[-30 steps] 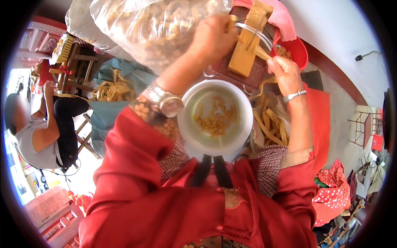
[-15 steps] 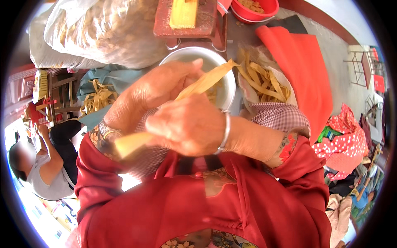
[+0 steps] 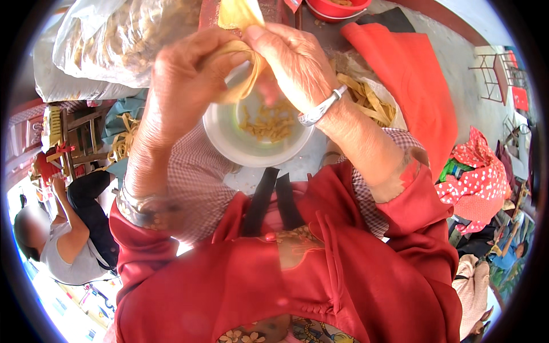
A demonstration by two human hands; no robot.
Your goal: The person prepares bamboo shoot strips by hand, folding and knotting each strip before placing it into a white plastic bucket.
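Observation:
Both hands are raised over a white basin (image 3: 217, 134), near a yellow block (image 3: 231, 12) at the top edge. Folded into a loop, a flat tan-yellow strip (image 3: 246, 86) runs between them; its material I cannot tell. My left hand (image 3: 191, 74) grips the strip with curled fingers. My right hand (image 3: 297, 63), with a silver bangle at the wrist, pinches the strip's upper end between thumb and fingers, close to the block. Whether strip and block touch is unclear. Small yellowish pieces (image 3: 269, 123) lie in the basin.
More strips fill a pale sack (image 3: 372, 103) on the right, beside red cloth (image 3: 406, 86). Another heap of strips (image 3: 123, 140) lies at left. A large clear plastic bag (image 3: 108, 46) stands far left. A red bowl (image 3: 337, 10) sits behind. A person (image 3: 66, 240) sits at left.
Both hands have moved away from my body and up toward the block. The strip, earlier stretched slantwise through the right fist, is now looped between the hands. More of the basin shows.

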